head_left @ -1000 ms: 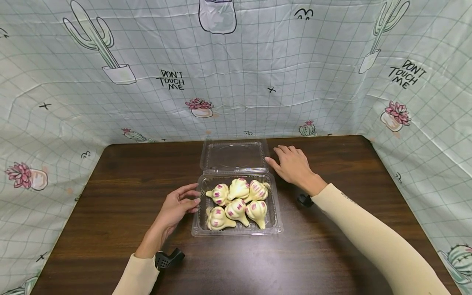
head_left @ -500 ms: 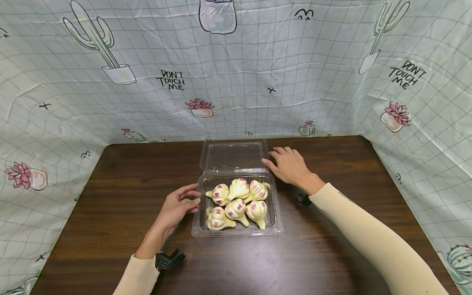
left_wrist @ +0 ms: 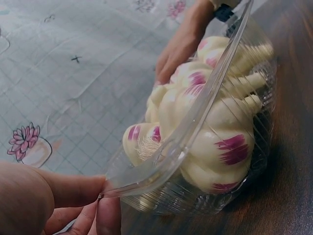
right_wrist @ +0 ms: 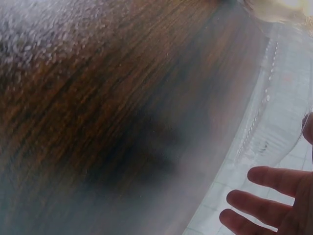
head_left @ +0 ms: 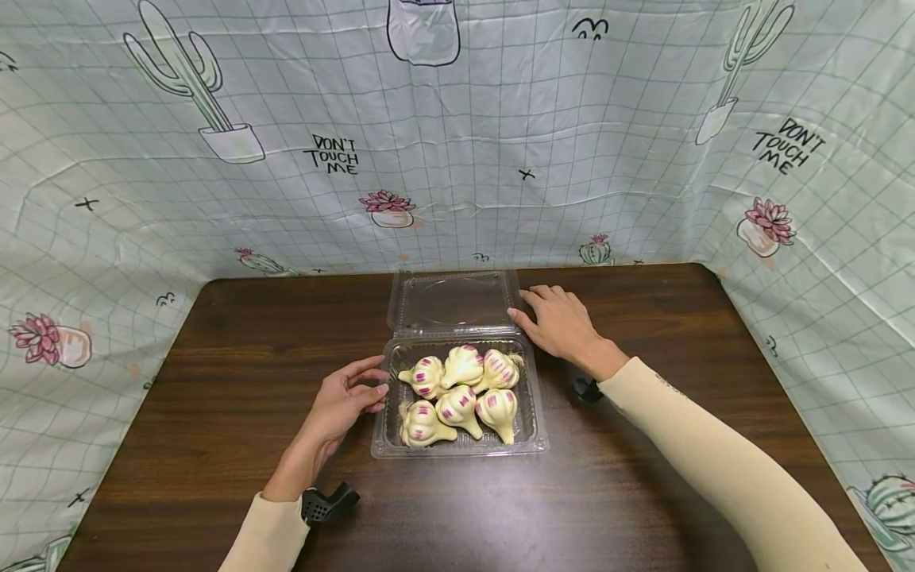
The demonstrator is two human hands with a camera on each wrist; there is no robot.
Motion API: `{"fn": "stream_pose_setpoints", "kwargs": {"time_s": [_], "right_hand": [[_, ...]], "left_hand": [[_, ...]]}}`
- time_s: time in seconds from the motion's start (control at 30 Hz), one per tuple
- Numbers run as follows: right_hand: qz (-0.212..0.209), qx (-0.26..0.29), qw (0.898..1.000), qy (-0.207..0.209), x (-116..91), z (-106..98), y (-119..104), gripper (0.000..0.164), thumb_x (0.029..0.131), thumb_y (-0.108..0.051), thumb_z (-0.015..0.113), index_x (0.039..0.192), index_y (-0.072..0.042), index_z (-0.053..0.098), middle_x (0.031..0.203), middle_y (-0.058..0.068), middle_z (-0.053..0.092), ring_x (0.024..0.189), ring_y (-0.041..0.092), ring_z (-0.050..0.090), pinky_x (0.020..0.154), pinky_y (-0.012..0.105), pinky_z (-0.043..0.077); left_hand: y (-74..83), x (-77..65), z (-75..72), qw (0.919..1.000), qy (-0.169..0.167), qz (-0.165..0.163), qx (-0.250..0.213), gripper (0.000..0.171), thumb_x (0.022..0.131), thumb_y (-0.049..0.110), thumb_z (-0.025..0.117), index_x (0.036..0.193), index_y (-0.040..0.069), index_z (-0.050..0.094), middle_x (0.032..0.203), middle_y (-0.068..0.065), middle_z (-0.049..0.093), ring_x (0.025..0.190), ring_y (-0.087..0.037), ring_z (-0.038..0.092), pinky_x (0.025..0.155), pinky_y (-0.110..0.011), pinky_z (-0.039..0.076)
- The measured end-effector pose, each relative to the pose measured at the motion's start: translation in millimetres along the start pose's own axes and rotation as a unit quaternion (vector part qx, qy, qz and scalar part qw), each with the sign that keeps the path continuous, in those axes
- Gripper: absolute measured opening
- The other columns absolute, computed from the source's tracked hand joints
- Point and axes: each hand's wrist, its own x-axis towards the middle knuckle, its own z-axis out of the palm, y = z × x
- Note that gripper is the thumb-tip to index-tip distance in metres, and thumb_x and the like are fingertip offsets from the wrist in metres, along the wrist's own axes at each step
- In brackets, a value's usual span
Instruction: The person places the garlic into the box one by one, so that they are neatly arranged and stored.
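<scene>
Box (head_left: 459, 454) mid-tabletop (head_left: 229, 381), garlic (head_left: 458, 405) inside, lid (head_left: 457, 308) open on far side. Left hand (head_left: 345, 403) pinches left rim; right hand (head_left: 565, 324), fingers apart, at lid's right edge. Uneven pull could spill bulbs.

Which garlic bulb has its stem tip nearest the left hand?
The back-left bulb: its stem points toward the left hand, while the other five stem tips lie farther right inside the container.

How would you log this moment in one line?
left hand pinches container rim | right hand at edge of open lid | six garlic bulbs inside
</scene>
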Motion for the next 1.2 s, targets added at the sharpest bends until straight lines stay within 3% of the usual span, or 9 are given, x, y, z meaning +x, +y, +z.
{"fn": "stream_pose_setpoints", "kwargs": {"time_s": [0.47, 1.2], "right_hand": [[0.008, 0.023, 0.999, 0.035, -3.7, 1.0, -2.8, 0.062, 0.110, -0.046, 0.054, 0.150, 0.001, 0.057, 0.150, 0.024, 0.055, 0.136, 0.044, 0.052, 0.110, 0.059, 0.046], [-0.002, 0.054, 0.991, 0.119, -13.4, 4.9, -4.0, 0.062, 0.105, -0.040, 0.065, 0.150, 0.002, 0.056, 0.146, 0.026, 0.057, 0.131, 0.045, 0.055, 0.108, 0.059, 0.047]], "left_hand": [[0.9, -0.3, 1.1, 1.0000, 0.009, 0.003, 0.002, 0.053, 0.102, -0.008, 0.062, 0.153, -0.006, 0.048, 0.133, -0.026, 0.057, 0.082, -0.004, 0.066, 0.073, -0.018, 0.060], [-1.7, -4.1, 2.5, 0.9999, 0.011, 0.004, 0.005, 0.052, 0.102, -0.008, 0.061, 0.153, -0.007, 0.049, 0.130, -0.022, 0.058, 0.083, -0.003, 0.066, 0.073, -0.017, 0.059]]}}
